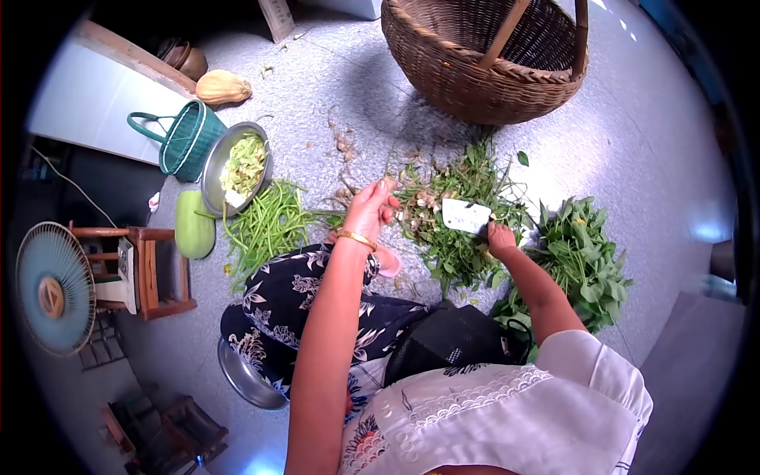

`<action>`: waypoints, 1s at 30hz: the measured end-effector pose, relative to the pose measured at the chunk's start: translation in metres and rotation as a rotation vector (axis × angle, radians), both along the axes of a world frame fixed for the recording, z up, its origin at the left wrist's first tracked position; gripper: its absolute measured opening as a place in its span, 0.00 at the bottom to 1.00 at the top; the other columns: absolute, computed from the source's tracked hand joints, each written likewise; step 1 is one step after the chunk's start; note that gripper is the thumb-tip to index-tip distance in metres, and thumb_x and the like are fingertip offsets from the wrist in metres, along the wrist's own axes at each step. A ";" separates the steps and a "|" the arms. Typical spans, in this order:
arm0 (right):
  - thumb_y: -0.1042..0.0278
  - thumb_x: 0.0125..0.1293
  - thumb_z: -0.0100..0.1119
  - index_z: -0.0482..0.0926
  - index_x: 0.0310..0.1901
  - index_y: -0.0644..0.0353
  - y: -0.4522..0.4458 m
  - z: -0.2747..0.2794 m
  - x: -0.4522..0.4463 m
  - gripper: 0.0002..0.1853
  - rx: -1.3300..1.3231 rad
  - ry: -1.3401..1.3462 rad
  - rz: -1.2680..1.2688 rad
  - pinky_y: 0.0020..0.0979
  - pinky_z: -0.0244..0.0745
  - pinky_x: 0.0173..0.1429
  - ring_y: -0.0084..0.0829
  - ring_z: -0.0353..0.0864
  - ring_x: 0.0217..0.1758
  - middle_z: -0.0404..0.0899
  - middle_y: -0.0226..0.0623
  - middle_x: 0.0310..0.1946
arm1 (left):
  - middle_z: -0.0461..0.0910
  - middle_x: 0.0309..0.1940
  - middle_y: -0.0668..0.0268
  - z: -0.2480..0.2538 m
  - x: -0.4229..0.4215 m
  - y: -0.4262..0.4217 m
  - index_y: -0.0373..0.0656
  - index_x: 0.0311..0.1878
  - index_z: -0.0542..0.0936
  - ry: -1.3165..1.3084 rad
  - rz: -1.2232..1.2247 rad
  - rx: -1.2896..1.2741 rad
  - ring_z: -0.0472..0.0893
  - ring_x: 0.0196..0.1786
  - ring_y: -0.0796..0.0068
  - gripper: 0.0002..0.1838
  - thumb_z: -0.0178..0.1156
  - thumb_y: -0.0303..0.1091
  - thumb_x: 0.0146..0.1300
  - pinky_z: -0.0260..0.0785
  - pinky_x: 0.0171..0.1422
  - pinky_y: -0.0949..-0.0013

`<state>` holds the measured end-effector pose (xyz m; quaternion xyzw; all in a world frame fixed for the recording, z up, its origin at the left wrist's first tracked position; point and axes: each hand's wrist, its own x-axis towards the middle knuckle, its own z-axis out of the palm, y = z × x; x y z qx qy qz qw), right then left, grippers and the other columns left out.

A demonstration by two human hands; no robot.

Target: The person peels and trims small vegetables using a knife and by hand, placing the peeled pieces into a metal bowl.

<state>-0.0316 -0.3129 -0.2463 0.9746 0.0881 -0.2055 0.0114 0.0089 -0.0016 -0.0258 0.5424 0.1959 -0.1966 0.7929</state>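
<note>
My left hand (372,207), with a gold bangle at the wrist, has its fingers pinched together; what is between them is too small to make out. In my right hand (500,237) is the handle of a cleaver with a broad pale blade (465,215). The blade lies over a heap of cut green stems and leaves (463,257) on the floor. Small bulbs with dry roots (344,149) are scattered beyond my left hand. A bundle of leafy greens (582,257) lies to the right of my right hand.
A large wicker basket (491,87) stands beyond the greens. To the left are long green beans (273,222), a metal bowl of cut vegetables (265,166), a green basket (190,142), a pale gourd (195,226), a squash (223,87), a stool (148,269) and a fan (51,293).
</note>
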 end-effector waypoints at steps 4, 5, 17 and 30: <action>0.62 0.51 0.52 0.69 0.42 0.57 0.020 0.019 0.006 0.16 -0.074 0.068 -0.038 0.34 0.65 0.49 0.36 0.69 0.49 0.74 0.39 0.39 | 0.70 0.23 0.70 0.004 0.000 0.001 0.40 0.48 0.71 0.021 -0.023 -0.164 0.62 0.20 0.84 0.18 0.47 0.43 0.63 0.57 0.27 0.78; 0.60 0.49 0.54 0.70 0.42 0.55 0.026 0.029 0.008 0.18 -0.088 0.202 -0.076 0.34 0.64 0.50 0.35 0.69 0.50 0.75 0.38 0.40 | 0.70 0.24 0.69 0.006 0.000 0.000 0.40 0.49 0.71 0.028 -0.031 -0.199 0.62 0.20 0.84 0.17 0.47 0.42 0.63 0.57 0.28 0.78; 0.49 0.50 0.55 0.63 0.49 0.51 0.019 0.106 -0.010 0.26 0.582 -0.071 -0.283 0.41 0.69 0.32 0.46 0.76 0.27 0.76 0.45 0.21 | 0.70 0.26 0.69 0.019 -0.001 -0.001 0.37 0.49 0.69 -0.074 -0.055 -0.274 0.60 0.20 0.86 0.18 0.47 0.41 0.63 0.56 0.26 0.82; 0.76 0.47 0.57 0.73 0.46 0.55 0.100 0.223 0.017 0.21 1.080 -0.690 0.145 0.30 0.73 0.31 0.37 0.77 0.25 0.77 0.40 0.29 | 0.68 0.17 0.71 0.003 -0.004 -0.005 0.45 0.35 0.69 -0.183 0.006 -0.031 0.58 0.13 0.88 0.13 0.46 0.45 0.63 0.46 0.16 0.82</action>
